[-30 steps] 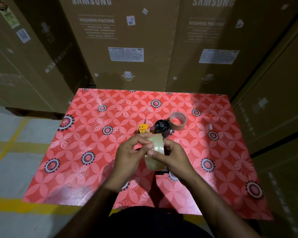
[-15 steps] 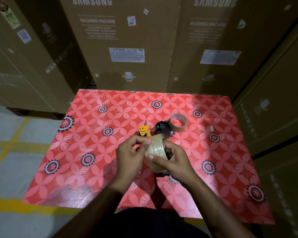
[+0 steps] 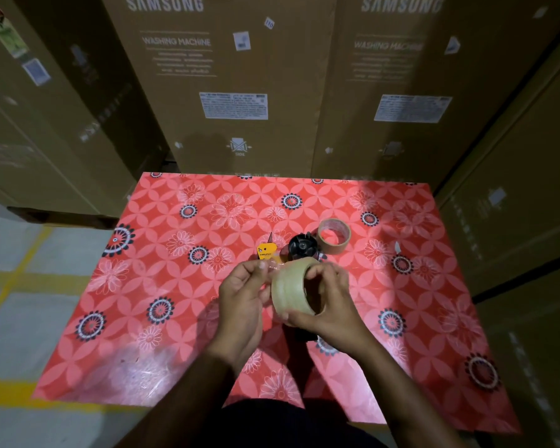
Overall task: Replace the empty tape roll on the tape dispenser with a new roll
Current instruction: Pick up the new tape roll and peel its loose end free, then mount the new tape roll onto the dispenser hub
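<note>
- The right hand (image 3: 328, 305) is gripping the new roll (image 3: 290, 287) above the table (image 3: 181, 318), fingers wrapping its far rim and thumb pressing the near edge; the grip is closed around the roll.
- The left hand (image 3: 243, 295) is pinching narrowly at the roll's 10 o'clock edge, where a clear strip seems to be lifting off; the film is faint, so I cannot be sure it is the free end.
- The roll is standing on edge, its bore axis running roughly from 9 to 3 o'clock and its open core facing the right palm.
- The dispenser (image 3: 299, 247) is lying on the table at 12 o'clock from the roll, just beyond the fingertips, its black hub showing bare and its yellow blade guard at the hub's 9 o'clock.
- The dispenser's long axis appears to be running 12 to 6, with a dark part showing under the right hand.
- The empty core (image 3: 333, 236) is sitting flat at the hub's 2 o'clock, close beside it.
- The right hand is nearer the hub, so in my judgement it would carry the roll forward and turn its bore to meet the hub.
</note>
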{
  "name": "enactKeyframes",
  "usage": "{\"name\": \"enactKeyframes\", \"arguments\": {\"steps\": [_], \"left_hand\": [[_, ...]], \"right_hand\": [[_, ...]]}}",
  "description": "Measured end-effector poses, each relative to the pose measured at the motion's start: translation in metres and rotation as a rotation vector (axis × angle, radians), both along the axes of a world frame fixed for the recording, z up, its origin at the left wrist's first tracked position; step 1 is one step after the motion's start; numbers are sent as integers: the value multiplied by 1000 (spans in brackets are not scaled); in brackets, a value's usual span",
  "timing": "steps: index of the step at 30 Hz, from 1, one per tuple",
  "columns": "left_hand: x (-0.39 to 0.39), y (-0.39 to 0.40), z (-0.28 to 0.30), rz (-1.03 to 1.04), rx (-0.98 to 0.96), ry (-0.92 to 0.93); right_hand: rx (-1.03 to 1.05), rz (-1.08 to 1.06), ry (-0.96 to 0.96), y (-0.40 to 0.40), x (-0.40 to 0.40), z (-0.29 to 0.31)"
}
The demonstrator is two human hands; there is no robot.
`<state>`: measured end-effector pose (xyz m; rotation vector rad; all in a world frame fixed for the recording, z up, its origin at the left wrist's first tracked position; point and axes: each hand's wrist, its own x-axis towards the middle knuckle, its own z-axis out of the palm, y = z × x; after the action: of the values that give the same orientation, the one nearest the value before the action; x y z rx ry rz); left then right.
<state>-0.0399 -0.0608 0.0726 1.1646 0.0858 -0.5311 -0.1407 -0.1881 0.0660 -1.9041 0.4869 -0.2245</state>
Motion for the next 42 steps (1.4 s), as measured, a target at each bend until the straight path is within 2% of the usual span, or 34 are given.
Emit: {"name": "enactKeyframes", "arguments": {"steps": [3,6,9,12,18,22,29,35,40,42], "left_hand": [[4,-6,-4,-57,-42,-7],[14,-5,-14,-123,-79,-13],[33,-6,-28,-116,-57,35],[54,-6,-41,-74,57,69],[71,8,-56,-98,283,-16],[68,21,-70,-153,403,-139],[67,28,-82,-380,694,-464],[71,24,-98,-554,786,-660],[79,31,-107,-660,1018,-955],[82,36,-110,-661,1063,-1008]], "right_hand": [[150,53,69,-13,-1,-8],[116,64,90,-33,6,-6],[-13,54,112,-58,27,-1],[-205,111,180,-82,56,-3],[-445,206,337,-107,115,-16],[-528,296,404,-114,132,-26],[-603,404,443,-112,141,-34],[-657,471,506,-112,147,-29],[-704,446,483,-108,145,-33],[-721,433,478,-102,145,-35]]}}
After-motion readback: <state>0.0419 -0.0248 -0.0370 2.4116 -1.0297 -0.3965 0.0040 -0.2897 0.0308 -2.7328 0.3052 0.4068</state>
